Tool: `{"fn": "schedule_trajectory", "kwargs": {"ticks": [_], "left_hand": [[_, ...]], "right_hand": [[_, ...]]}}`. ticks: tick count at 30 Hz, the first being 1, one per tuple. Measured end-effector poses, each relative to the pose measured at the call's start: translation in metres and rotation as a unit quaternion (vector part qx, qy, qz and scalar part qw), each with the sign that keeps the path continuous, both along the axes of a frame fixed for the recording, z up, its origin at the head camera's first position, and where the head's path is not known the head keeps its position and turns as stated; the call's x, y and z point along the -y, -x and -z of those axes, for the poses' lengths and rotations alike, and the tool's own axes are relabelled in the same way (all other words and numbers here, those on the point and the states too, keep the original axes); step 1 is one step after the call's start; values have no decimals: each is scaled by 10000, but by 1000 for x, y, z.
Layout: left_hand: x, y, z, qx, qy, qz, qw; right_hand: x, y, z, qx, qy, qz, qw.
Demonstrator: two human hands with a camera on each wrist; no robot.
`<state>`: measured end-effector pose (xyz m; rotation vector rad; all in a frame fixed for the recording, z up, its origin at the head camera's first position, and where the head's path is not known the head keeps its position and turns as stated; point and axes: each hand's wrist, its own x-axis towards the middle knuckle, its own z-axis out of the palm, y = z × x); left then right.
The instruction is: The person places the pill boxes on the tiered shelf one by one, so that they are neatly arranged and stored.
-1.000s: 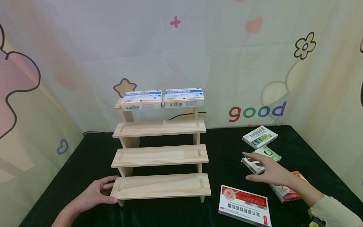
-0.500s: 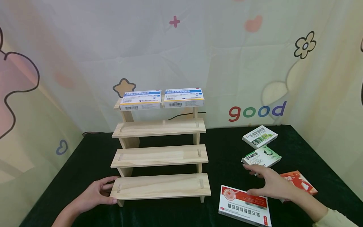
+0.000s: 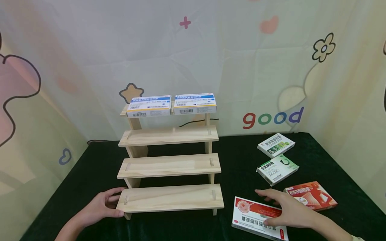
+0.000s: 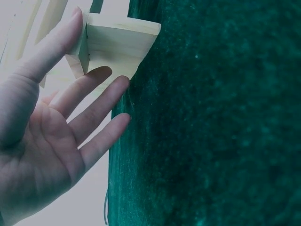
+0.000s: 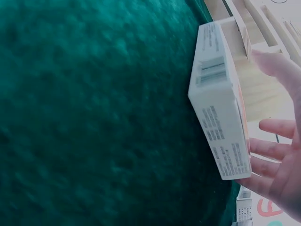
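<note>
My left hand (image 3: 101,208) holds the left end of the lowest step of a pale wooden stepped stand (image 3: 170,198). In the left wrist view its thumb lies along the step's edge, with the other fingers reaching past the stand's leg (image 4: 81,63). My right hand (image 3: 291,209) hovers with spread fingers over a red-and-white medicine box (image 3: 251,219) on the dark green cloth. The thumb overlaps this box's printed face. In the right wrist view the box (image 5: 218,101) shows its white sides, with the fingertips right at its far edge.
Two blue-and-white medicine boxes (image 3: 148,106) lie on the top step. At right are a red-orange box (image 3: 319,194), a green-and-white box (image 3: 278,169) and a white box with green pictures (image 3: 275,144). A printed curtain (image 3: 229,67) hangs behind the table.
My right hand has moved toward the front, from over the green-and-white box to over the red-and-white one, uncovering the red-orange box. My left hand has stayed at the stand.
</note>
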<state>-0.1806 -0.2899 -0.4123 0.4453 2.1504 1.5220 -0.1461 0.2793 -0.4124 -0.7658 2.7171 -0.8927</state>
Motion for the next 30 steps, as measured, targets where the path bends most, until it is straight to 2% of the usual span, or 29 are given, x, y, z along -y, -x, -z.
{"fn": "schedule_trajectory", "kwargs": {"ticks": [5, 12, 22, 30], "left_hand": [[0, -2, 0, -46, -11, 19, 10000], [0, -2, 0, -59, 34, -12, 10000], [0, -1, 0, -73, 6, 54, 10000], [-1, 0, 0, -45, 69, -43, 10000]], "right_hand": [[2, -9, 4, -1, -225, -5, 9997], [7, -15, 4, 437, -385, 104, 9983], [9, -22, 7, 715, -494, 282, 9958], [8, -20, 8, 536, -627, 202, 9964]]}}
